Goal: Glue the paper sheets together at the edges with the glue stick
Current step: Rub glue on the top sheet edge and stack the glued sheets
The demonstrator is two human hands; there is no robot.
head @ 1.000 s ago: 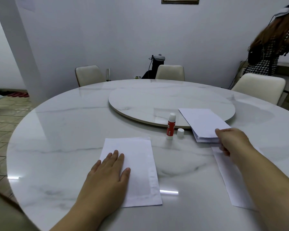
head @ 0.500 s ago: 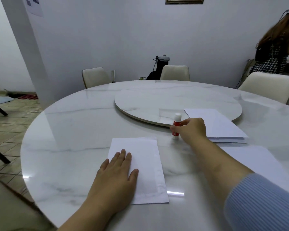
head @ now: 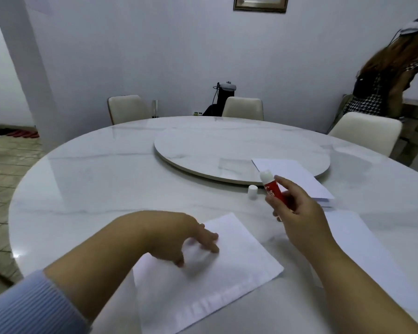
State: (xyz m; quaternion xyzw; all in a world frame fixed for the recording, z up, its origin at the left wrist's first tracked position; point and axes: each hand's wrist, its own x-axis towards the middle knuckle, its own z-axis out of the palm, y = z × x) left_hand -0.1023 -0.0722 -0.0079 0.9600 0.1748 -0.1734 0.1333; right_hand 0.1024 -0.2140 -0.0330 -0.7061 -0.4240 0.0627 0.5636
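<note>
Lifted off the bench, the uncapped glue stick sits gripped in right hand; left hand fingers, loosely bent, now touch the turned paper sheet.

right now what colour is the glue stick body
Red with white print, topped by a white tip, seen in the head view: glue stick in the right hand.

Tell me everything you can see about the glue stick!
The glue stick is a small red tube with white print that is too blurry to read, and a white top end. Its cap is off and stands on the table nearby. The right hand grips the tube by its lower part, lifted off the table and tilted, white end pointing up and left. Only that hand touches it.
</note>
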